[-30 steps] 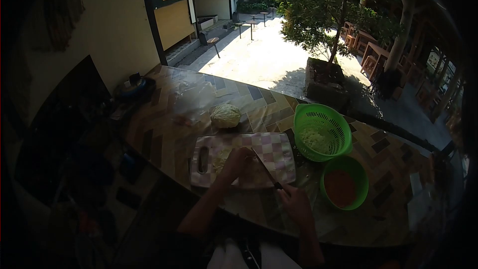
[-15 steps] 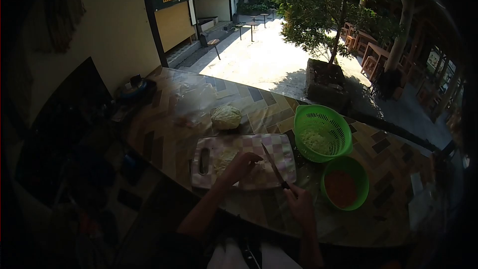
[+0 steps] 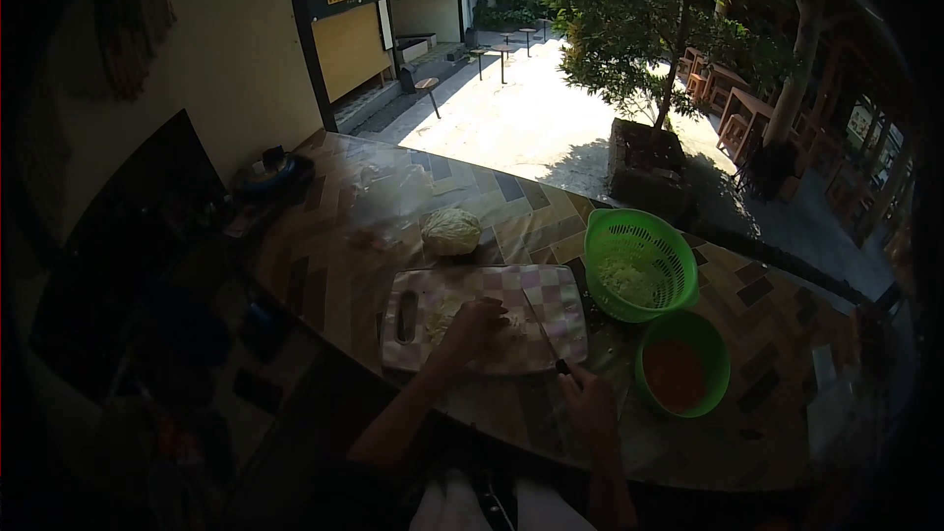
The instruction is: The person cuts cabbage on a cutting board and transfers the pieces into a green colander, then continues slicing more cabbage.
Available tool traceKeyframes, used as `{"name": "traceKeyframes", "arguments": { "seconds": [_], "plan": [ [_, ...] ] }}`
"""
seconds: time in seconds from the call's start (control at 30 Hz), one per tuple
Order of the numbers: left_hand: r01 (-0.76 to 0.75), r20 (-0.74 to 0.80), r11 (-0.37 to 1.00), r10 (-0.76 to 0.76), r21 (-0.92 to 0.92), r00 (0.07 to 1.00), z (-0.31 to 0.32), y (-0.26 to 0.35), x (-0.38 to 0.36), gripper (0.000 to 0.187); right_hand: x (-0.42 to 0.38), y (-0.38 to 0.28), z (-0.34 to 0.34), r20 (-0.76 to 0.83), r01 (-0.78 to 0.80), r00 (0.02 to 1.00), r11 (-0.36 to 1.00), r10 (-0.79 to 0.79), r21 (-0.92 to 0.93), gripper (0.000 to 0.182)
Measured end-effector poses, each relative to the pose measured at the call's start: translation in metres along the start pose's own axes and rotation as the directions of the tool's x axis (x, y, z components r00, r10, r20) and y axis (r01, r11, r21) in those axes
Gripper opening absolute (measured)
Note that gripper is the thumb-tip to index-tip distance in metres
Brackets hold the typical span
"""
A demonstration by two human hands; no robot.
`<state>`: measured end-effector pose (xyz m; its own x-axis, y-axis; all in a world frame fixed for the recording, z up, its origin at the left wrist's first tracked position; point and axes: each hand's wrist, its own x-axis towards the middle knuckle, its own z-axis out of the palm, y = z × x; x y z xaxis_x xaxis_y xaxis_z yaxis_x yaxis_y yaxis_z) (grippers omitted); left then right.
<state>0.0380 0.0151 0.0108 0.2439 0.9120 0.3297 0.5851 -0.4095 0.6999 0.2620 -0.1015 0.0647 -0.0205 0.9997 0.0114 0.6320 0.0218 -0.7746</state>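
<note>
My right hand grips the dark handle of a kitchen knife, its blade slanting up and left over the checked pink-and-white cutting board. Left of the blade, my left hand is low over the board with its fingers curled together; whatever lies in them is hidden. Pale cut cabbage shows on the board beside that hand, and small shreds lie near its fingertips. Behind the board sits a rounded head of cabbage.
Right of the board stands a green colander with shredded cabbage inside. A green bowl with orange contents touches it in front. A clear plastic bag lies at the back left. The tiled counter borders a sunlit yard.
My left hand has shifted slightly, and its fingers are drawn in more. The knife has stayed about where it was, still in my right hand. The whole view has moved a little.
</note>
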Motion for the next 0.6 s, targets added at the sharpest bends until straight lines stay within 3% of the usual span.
{"name": "traceKeyframes", "arguments": {
  "seconds": [0.03, 0.13, 0.23, 0.33, 0.43, 0.53, 0.6],
  "plan": [
    [0.045, 0.073, 0.999, -0.047, 0.024, 0.996, 0.000, 0.000, -0.001, 0.015, 0.000, -0.002, -0.002, 0.013, -0.022, 1.000, 1.000, 0.022, -0.016, 0.030],
    [-0.166, 0.069, 0.984, 0.162, 0.058, 0.984, 0.009, -0.011, -0.004, 0.017, -0.002, -0.005, -0.007, 0.069, 0.025, 0.997, 0.999, -0.022, -0.042, 0.031],
    [-0.122, 0.108, 0.992, 0.120, 0.011, 0.987, 0.009, -0.007, -0.006, 0.018, -0.001, -0.007, -0.011, 0.098, 0.014, 0.995, 1.000, -0.016, 0.024, 0.030],
    [0.078, 0.165, 0.992, -0.061, -0.098, 0.984, -0.006, 0.024, -0.010, 0.024, -0.002, 0.000, -0.008, 0.050, 0.018, 0.999, 0.997, -0.022, 0.071, 0.030],
    [-0.061, 0.061, 0.997, 0.064, -0.056, 0.996, -0.005, 0.015, -0.013, 0.026, -0.004, 0.001, -0.007, 0.041, 0.023, 0.999, 0.999, -0.024, 0.035, 0.029],
    [-0.058, -0.086, 0.998, 0.056, -0.026, 0.995, -0.003, 0.018, -0.018, 0.027, -0.006, -0.003, -0.011, 0.066, 0.025, 0.997, 0.995, -0.031, 0.092, 0.029],
    [0.034, -0.051, 0.998, -0.037, -0.055, 0.998, -0.001, 0.024, -0.025, 0.026, -0.006, 0.000, -0.006, 0.039, 0.025, 0.999, 0.992, -0.030, 0.127, 0.029]
  ]
}}
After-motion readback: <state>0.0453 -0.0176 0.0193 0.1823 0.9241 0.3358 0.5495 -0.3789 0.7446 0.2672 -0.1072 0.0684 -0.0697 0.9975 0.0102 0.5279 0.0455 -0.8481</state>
